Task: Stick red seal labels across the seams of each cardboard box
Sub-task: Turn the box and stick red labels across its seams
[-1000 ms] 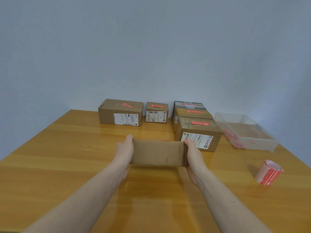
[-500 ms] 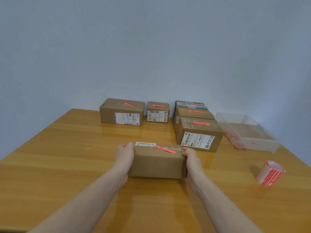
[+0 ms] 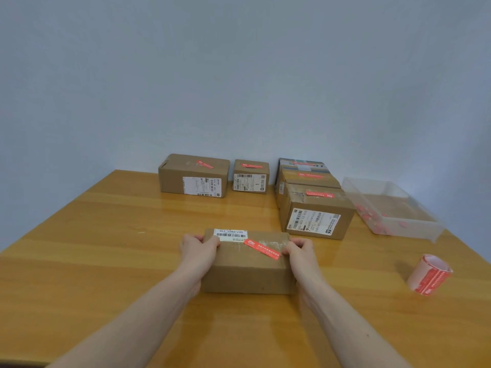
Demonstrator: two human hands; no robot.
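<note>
Cardboard box between hands, long axis left-right; left hand and right hand grip ends (equally near); red seal label on top.

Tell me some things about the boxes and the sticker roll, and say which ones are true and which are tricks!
1. Both hands hold the near box. True.
2. The near box has no red label. False: a red label lies on its top.
3. The label roll sits inside the clear bin. False: it stands on the table, nearer than the clear bin.
4. The left hand and right hand grip opposite ends. True.
</note>
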